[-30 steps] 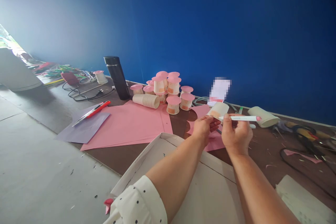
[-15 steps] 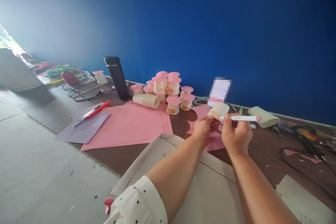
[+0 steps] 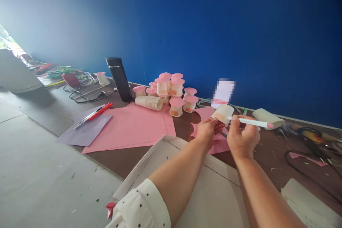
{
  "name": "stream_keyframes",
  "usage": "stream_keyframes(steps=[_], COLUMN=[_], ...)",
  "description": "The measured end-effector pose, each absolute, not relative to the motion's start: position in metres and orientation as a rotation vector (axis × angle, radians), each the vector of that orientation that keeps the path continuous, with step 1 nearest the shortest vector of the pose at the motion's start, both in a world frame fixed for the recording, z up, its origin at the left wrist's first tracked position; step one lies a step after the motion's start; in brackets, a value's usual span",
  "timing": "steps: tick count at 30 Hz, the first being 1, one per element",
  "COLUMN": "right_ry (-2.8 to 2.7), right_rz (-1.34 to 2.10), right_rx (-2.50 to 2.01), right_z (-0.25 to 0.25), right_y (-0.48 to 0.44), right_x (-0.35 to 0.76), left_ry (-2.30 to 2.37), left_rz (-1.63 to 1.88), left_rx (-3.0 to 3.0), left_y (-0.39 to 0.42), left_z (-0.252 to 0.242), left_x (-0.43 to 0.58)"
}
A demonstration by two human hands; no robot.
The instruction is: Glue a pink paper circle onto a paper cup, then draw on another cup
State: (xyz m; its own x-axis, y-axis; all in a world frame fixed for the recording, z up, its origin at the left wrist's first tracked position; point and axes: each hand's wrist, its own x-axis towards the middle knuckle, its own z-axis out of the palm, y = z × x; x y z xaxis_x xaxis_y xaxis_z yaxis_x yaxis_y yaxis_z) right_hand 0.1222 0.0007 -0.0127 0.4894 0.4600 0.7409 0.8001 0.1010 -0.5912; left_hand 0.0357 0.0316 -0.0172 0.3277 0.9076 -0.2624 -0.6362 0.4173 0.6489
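Note:
A white paper cup (image 3: 226, 111) with an orange-coloured patch lies tilted in my left hand (image 3: 208, 131), whose fingers are closed on its lower part. My right hand (image 3: 243, 136) grips a white marker pen (image 3: 252, 122) with a pink end cap. The pen's tip is at the cup's right side; whether it touches cannot be made out. Pink paper (image 3: 220, 143) lies beneath my hands. To the left stand several paper cups topped with pink discs (image 3: 176, 103), some stacked, with orange drawings on them. A nested stack of plain paper cups (image 3: 148, 103) lies on its side before them.
A black flask (image 3: 120, 80) stands at the back left. Pink sheets (image 3: 133, 126) and a purple sheet (image 3: 87, 128) bear a red cutter knife (image 3: 93, 115). A white board (image 3: 208, 192) spans the front. Another cup (image 3: 267, 119) and black cable (image 3: 296, 164) lie on the right.
My right hand has shifted slightly to the right with the marker pen, drawing its tip away from the cup's middle. My left hand and the cup stay in place.

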Motion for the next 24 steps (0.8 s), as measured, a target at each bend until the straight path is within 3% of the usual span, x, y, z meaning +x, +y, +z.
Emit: stream_keyframes(steps=[24], right_ry=[-1.202], right_rz=[-0.372], right_rx=[-1.586], right_z=[-0.0158], right_y=[0.0010], right_x=[0.1230], left_ry=[0.643], left_rz=[1.084], left_rx=[0.449], left_y=[0.0306], left_z=[-0.0124], left_x=[0.0369])
